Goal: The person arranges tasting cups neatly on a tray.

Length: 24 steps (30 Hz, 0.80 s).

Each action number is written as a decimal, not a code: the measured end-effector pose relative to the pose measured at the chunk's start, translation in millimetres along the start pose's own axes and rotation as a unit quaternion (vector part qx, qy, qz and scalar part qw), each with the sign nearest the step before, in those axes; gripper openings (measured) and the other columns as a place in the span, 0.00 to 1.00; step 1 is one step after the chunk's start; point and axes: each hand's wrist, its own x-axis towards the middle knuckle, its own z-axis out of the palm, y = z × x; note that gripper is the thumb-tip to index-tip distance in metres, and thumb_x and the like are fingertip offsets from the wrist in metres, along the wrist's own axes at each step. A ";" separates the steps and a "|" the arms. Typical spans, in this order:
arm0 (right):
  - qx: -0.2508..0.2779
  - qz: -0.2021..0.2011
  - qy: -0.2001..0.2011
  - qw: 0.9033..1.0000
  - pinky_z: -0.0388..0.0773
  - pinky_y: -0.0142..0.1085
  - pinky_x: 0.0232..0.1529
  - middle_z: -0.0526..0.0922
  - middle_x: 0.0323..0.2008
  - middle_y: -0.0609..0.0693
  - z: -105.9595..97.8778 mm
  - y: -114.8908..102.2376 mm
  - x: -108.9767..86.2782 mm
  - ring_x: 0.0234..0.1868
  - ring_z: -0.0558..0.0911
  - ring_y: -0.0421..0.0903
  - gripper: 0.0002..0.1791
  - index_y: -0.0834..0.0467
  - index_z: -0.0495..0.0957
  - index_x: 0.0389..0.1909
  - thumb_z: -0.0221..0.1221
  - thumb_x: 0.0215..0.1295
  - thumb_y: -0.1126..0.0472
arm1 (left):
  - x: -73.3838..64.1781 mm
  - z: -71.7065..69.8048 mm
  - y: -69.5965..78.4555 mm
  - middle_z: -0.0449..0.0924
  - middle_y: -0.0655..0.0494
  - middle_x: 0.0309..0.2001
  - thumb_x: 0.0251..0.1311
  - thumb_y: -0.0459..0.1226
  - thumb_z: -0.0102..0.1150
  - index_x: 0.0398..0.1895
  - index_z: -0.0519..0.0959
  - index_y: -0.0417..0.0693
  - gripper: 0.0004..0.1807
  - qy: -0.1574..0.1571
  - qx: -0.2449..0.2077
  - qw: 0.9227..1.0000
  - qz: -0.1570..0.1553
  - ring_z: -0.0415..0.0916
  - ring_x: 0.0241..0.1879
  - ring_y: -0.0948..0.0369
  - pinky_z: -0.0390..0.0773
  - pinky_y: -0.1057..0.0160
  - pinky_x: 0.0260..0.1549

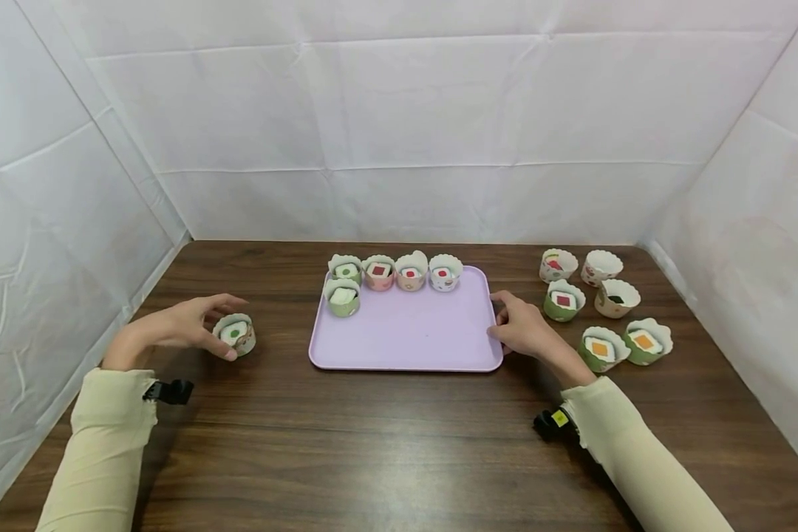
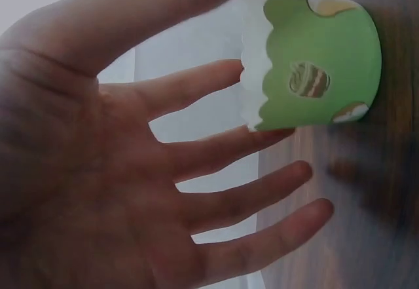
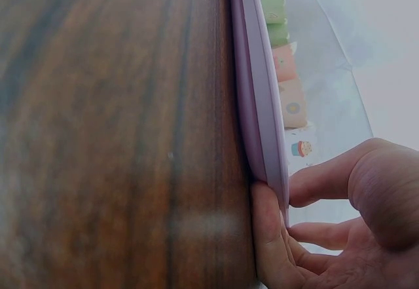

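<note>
On the left of the table stands a paper baking cup (image 1: 244, 341), with a white piece marked by a green dot inside. My left hand (image 1: 189, 325) is spread around this cup, thumb at the near side and fingers behind. In the left wrist view the cup's green wall (image 2: 314, 59) shows beside long, nearly straight fingers (image 2: 262, 197). My right hand (image 1: 522, 325) pinches the right edge of a lilac tray (image 1: 412, 343). In the right wrist view the thumb (image 3: 321, 187) lies over the tray's rim, with a finger under it.
Several filled paper cups stand on the tray: a row along its back edge, including a pink cup (image 1: 378, 273), and a green cup (image 1: 343, 299) in front at the left. More cups, including a green cup (image 1: 601, 349), stand right of my right hand. White cloth (image 1: 412, 199) walls the table's back and sides.
</note>
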 end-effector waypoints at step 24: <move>0.000 0.001 0.004 1.000 0.88 0.36 0.27 0.78 0.39 0.61 0.0 0.3 0.2 0.29 0.82 0.47 0.38 0.67 0.59 0.75 0.60 0.66 0.67 | 5.7 1.1 -2.0 0.76 0.34 0.54 0.49 0.31 0.78 0.65 0.70 0.30 0.39 0.000 0.015 1.000 -0.016 0.77 0.49 0.48 0.80 0.59 0.43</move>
